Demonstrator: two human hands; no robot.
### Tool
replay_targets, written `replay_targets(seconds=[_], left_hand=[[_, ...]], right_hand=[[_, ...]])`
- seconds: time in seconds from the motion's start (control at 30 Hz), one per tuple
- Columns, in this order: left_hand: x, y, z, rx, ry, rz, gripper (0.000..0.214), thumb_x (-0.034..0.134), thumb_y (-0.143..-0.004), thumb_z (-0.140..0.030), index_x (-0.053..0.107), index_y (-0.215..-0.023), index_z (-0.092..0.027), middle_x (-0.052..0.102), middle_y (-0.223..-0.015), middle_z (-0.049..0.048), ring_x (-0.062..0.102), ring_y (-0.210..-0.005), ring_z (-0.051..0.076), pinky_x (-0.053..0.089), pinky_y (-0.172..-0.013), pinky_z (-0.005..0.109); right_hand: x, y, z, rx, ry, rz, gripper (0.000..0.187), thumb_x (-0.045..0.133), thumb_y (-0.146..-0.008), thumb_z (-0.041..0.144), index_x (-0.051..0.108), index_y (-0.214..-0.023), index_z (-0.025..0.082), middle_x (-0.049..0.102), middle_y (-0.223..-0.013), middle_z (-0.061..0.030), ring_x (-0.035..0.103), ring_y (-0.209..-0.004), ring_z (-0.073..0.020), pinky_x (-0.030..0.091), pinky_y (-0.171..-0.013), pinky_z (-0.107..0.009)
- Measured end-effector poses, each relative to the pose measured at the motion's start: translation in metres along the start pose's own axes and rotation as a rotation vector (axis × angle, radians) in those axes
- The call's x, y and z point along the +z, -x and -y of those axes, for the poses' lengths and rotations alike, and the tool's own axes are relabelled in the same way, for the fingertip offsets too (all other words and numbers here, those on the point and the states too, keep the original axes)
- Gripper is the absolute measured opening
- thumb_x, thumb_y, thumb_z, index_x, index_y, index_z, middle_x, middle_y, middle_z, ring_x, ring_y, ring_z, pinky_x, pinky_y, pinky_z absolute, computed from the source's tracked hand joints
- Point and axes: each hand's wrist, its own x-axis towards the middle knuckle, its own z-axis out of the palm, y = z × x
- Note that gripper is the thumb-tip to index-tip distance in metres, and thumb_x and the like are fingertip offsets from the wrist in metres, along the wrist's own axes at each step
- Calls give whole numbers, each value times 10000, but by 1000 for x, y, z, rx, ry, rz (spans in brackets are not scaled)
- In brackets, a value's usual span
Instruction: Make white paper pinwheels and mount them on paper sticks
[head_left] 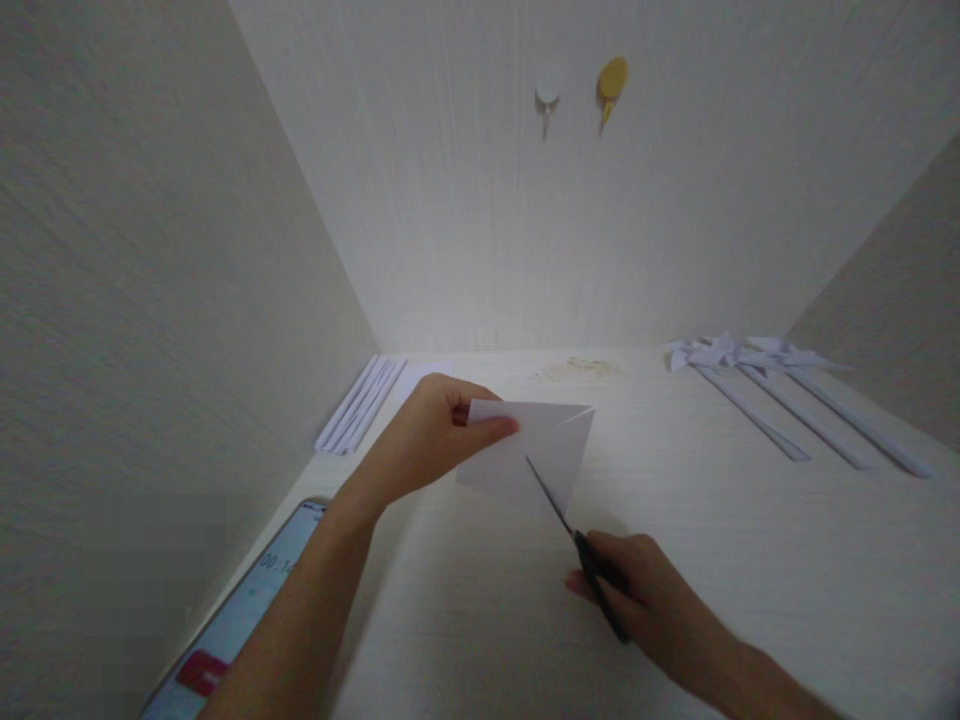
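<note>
My left hand (450, 425) pinches a white sheet of paper (525, 440) at its upper left corner, thumb on the near face. A slit opens near the sheet's upper right corner. In my right hand (637, 590) is a pair of dark-handled scissors (555, 503), its fingers closed round the handles. The blades point up and left, lying across the lower right part of the sheet. They look nearly closed, and whether paper sits between them is unclear.
Several paper sticks (361, 405) lie at the back left. Paper pinwheels (724, 352) on paper sticks lie at the back right. A phone (240, 610) showing a timer rests by the left wall, partly behind my forearm. White (548, 92) and yellow hooks (613, 80) are on the back wall.
</note>
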Motion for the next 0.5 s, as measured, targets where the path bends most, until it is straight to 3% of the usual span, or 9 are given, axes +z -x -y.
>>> replay_targets(seconds=[0.23,0.5], left_hand=[[-10,4,2,-12,-262,79,210,562,-675,-305,645,-580,-137,471,-436,-41,361,-400,47,237,-356,152],[-16,0,11,49,-408,29,320,566,-664,-340,520,-430,-127,349,-412,-54,291,-398,39,179,-362,170]], right_hand=[[-2,0,-2,24,22,19,276,441,-749,369,384,-551,186,430,-503,20,363,-465,-93,254,-439,-217],[-1,-1,-8,18,35,-85,270,456,-739,396,400,-573,191,445,-534,13,381,-497,-109,285,-464,-224]])
